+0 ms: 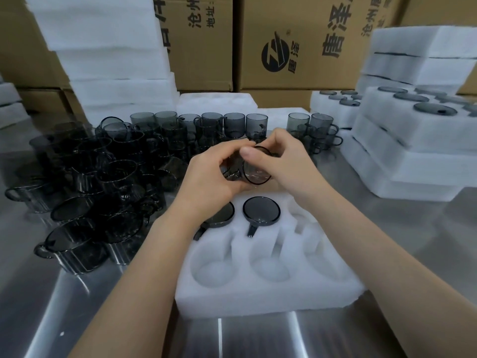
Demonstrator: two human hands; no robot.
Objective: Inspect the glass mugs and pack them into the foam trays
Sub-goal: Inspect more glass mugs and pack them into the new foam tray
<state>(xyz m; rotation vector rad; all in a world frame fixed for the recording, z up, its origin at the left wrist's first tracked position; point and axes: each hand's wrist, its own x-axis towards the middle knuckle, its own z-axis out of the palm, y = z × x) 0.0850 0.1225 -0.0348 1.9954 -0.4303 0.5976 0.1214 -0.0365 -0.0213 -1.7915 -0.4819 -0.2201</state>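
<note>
Both hands hold one smoky grey glass mug point(254, 167) tipped on its side above the far end of a white foam tray point(268, 293). My left hand point(214, 174) cups its body from the left, and my right hand point(278, 156) pinches its rim from above. Two mugs sit in the tray's back pockets: one point(261, 211) in plain sight, one point(219, 215) partly under my left wrist. The front pockets show bare foam. A crowd of loose grey mugs point(103, 182) stands and lies on the steel table to the left.
More upright mugs point(232, 124) line the back. Stacked foam trays point(413, 140), the top ones filled with mugs, rise at the right. A tall pile of foam trays point(111, 55) and cardboard boxes point(296, 47) close off the back. Bare steel table point(413, 254) lies right of the tray.
</note>
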